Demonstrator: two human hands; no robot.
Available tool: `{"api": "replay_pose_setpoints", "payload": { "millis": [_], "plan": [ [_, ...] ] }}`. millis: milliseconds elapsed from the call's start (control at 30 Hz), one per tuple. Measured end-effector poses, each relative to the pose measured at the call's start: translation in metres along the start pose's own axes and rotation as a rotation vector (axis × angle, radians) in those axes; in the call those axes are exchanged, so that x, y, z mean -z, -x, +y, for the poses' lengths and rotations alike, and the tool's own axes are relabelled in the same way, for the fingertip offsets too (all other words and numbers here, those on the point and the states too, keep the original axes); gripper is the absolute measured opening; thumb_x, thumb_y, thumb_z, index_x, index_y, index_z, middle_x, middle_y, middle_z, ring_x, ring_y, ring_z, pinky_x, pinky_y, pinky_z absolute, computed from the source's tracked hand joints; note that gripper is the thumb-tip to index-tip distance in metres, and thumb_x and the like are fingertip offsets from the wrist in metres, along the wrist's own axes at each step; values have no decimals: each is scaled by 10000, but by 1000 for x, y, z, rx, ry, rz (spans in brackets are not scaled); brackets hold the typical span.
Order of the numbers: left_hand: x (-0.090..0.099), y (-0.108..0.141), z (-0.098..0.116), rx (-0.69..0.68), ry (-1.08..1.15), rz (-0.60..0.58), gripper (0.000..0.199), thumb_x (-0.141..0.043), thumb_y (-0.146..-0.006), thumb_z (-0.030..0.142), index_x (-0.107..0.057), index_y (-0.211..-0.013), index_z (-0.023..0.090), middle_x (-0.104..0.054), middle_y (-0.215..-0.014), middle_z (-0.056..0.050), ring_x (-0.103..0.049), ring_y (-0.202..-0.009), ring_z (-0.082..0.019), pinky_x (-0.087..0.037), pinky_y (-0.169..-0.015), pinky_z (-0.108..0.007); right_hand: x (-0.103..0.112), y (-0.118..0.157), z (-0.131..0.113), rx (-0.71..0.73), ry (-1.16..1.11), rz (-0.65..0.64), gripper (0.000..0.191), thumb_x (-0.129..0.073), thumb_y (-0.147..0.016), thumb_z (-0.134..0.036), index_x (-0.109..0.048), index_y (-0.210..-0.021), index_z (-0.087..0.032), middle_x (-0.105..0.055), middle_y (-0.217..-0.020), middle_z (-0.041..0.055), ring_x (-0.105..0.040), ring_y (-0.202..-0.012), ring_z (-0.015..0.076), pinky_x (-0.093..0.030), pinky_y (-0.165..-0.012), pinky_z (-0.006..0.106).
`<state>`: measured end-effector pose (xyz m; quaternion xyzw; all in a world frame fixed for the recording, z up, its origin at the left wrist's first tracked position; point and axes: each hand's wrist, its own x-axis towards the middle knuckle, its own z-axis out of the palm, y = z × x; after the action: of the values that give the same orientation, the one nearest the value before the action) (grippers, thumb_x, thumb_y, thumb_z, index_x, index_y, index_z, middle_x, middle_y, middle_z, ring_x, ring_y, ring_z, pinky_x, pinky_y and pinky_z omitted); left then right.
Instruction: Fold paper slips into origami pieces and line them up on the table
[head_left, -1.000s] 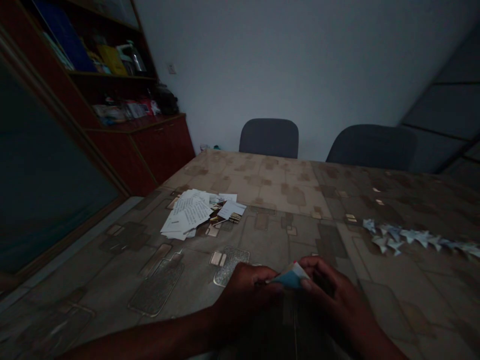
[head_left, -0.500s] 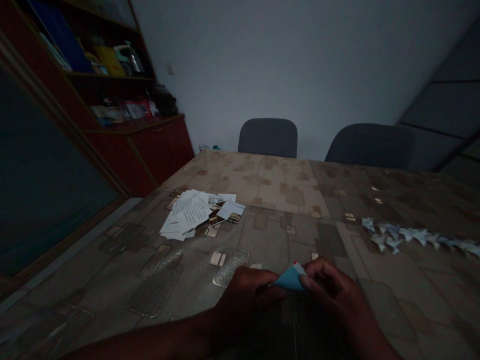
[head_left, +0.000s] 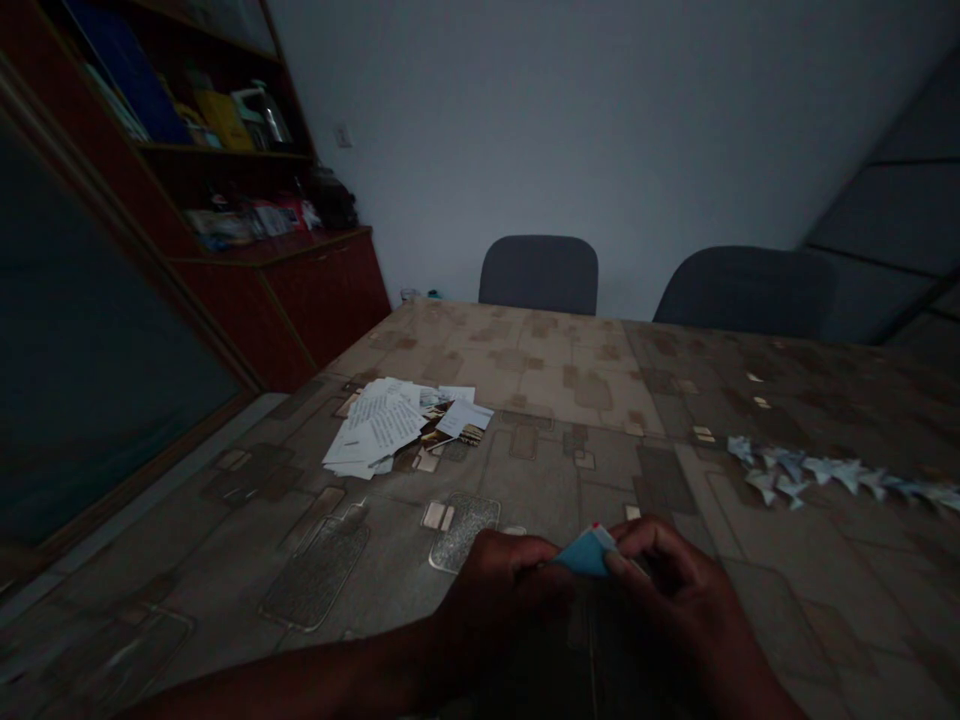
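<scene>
A small folded piece of paper, light blue with a white edge and a red spot at its top corner, is held above the near part of the table. My left hand pinches its left end between thumb and fingers. On the other side, my right hand grips the right end, its thumb pressed to the front face. Parts of the paper are hidden behind the fingertips.
Printed paper sheets lie in a loose pile left of centre on the patterned tablecloth. Several folded paper pieces form a row at the right. Two grey chairs stand behind the table, and a red-brown cabinet at the left.
Both hands keep hold of the folded paper, with only a slight shift of the right fingers and thumb. The whole view has moved a little.
</scene>
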<state>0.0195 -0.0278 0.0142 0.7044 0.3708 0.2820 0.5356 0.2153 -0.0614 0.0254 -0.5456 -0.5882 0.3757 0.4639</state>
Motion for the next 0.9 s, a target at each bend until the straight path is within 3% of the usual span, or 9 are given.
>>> {"api": "replay_pose_setpoints", "payload": {
  "millis": [100, 300, 767, 900],
  "plan": [
    [0, -1, 2, 29, 23, -4, 359, -502, -908, 339, -694, -692, 127, -561, -564, 9, -492, -527, -106, -348, -518, -203, 0, 1, 1, 3, -8, 15, 179, -626, -808, -334, -577, -676, -224, -664, -693, 8, -634, -670, 183, -483, -611, 288],
    [-1, 0, -4, -47, 8, -5, 411, -447, -950, 371, -702, -739, 126, -623, -613, -18, -566, -571, -121, -406, -570, -215, 1, 1, 3, -20, 16, 27, 175, -637, -792, -338, -589, -672, -220, -666, -668, 10, -626, -634, 183, -476, -575, 285],
    [-7, -1, -9, -75, 83, 10, 466, -406, -958, 408, -679, -727, 110, -646, -625, -43, -595, -565, -133, -441, -570, -212, -2, -2, 5, -99, 50, 75, 211, -649, -765, -361, -570, -641, -209, -604, -610, -8, -593, -590, 169, -447, -529, 255],
    [-7, 0, -8, -79, 68, 23, 464, -402, -961, 398, -669, -709, 115, -624, -598, -24, -568, -534, -120, -409, -535, -197, -1, -1, 8, -111, 12, 76, 158, -669, -771, -341, -578, -811, -218, -654, -647, -13, -641, -625, 176, -477, -548, 244]
  ]
}}
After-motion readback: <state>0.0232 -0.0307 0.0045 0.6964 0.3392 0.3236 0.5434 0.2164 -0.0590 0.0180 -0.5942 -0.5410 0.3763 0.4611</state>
